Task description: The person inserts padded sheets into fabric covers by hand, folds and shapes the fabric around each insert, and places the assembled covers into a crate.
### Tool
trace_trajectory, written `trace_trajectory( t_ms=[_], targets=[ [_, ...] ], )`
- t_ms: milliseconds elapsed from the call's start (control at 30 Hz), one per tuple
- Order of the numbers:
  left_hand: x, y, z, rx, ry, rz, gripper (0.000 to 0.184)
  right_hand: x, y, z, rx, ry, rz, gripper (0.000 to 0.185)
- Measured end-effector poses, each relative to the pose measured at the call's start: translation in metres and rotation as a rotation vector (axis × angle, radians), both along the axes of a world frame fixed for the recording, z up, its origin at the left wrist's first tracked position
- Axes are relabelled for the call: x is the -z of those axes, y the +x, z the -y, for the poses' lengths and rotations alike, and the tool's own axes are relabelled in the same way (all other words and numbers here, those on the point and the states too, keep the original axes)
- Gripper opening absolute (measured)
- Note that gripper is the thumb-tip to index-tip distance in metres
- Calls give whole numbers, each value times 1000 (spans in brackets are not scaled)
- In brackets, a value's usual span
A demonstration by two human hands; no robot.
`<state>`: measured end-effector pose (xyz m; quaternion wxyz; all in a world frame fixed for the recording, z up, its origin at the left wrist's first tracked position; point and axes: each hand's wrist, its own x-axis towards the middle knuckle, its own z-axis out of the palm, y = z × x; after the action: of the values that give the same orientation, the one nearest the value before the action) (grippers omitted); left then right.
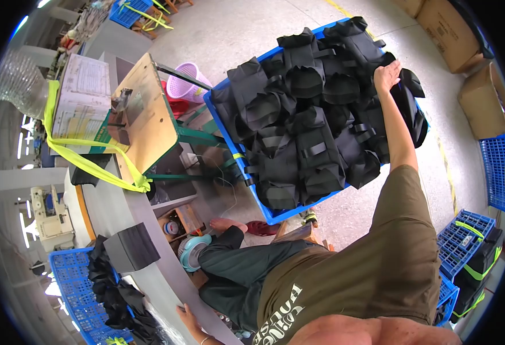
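My right hand (387, 76) reaches out at arm's length and rests on black fabric pouches (407, 106) at the far right end of a blue crate (271, 219). Its fingers look stretched out over the fabric. Several more black pouches (315, 138) with webbing loops fill the crate in rows. My left hand (190, 319) lies at the edge of the grey worktable (169, 287), fingers extended, with nothing seen in it. A folded black fabric piece (131, 247) lies on that table, beyond my left hand.
A blue basket (71, 287) with black fabric strips stands beside the table. A wooden board (149, 118) and yellow-green strap (91, 158) are ahead. A small turquoise fan (192, 253) sits by my legs. Cardboard boxes (450, 34) and blue baskets (465, 241) stand at right.
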<state>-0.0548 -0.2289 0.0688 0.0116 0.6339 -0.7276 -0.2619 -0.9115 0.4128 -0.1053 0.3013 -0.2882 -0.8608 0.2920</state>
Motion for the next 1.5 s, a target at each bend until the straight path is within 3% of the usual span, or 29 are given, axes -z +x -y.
trace_trajectory(
  t_ms=[33, 133, 200, 233, 300, 333, 433, 467, 567, 633, 700, 767, 833, 867, 900, 967, 1033, 1067, 1167, 1267, 1300, 1367, 1467, 1500],
  targets=[
    [2, 1, 0, 8, -8, 11, 69, -7, 8, 10, -85, 104, -71, 68],
    [12, 11, -1, 78, -80, 34, 72, 20, 0, 29, -354, -33, 166, 68],
    [5, -1, -9, 77, -94, 88, 74, 120, -48, -8, -697, 347, 194, 64],
    [4, -4, -11, 72, -102, 112, 74, 126, -52, -6, -877, 545, 247, 63],
    [8, 3, -3, 73, -96, 126, 76, 117, -43, 17, -818, 313, 404, 50],
    [11, 7, -2, 80, -92, 135, 77, 81, -36, 26, -1005, 504, 609, 46],
    [10, 2, -7, 91, -140, 187, 80, 85, -50, 29, -848, 181, 593, 44],
    [8, -1, -7, 103, -155, 201, 81, 93, -67, 16, -1084, 611, 610, 49],
    [17, 2, -7, 133, -189, 253, 84, 47, -31, 50, -627, 132, 476, 52],
    [18, 4, -8, 145, -213, 313, 86, 19, -6, 79, -478, 241, 556, 62],
    [19, 4, -8, 143, -223, 335, 87, 21, 17, 100, -308, 352, 386, 68],
    [20, 5, -8, 168, -239, 346, 89, 2, 59, 117, -384, 233, 230, 85],
    [23, 8, -13, 197, -268, 337, 90, -5, 88, 126, -432, 45, 396, 94],
    [23, 8, -16, 194, -281, 359, 91, 35, 78, 114, -505, 44, 323, 101],
    [22, 2, -19, 191, -292, 381, 92, 46, 73, 110, -538, -5, 428, 96],
    [22, -4, -19, 187, -301, 420, 94, 86, 46, 92, -533, 97, 370, 77],
    [25, -6, -16, 166, -302, 449, 95, 72, 15, 74, -518, 92, 468, 56],
    [24, -6, -20, 166, -308, 443, 96, 79, 2, 68, -446, 154, 379, 48],
    [23, -12, -24, 180, -334, 415, 97, 69, -19, 64, -535, 189, 382, 41],
    [24, -4, -25, 196, -361, 397, 97, 10, 12, 104, -492, 415, 500, 35],
    [26, -2, -23, 201, -371, 394, 97, -10, 28, 126, -424, 515, 473, 42],
    [31, 2, -21, 212, -393, 390, 97, -23, 47, 157, -369, 738, 145, 56],
    [33, 2, -24, 219, -426, 388, 96, -39, 59, 196, -827, 639, -127, 71],
    [31, -1, -28, 203, -425, 406, 96, -36, 58, 205, -900, 624, -71, 70]
  ],
)
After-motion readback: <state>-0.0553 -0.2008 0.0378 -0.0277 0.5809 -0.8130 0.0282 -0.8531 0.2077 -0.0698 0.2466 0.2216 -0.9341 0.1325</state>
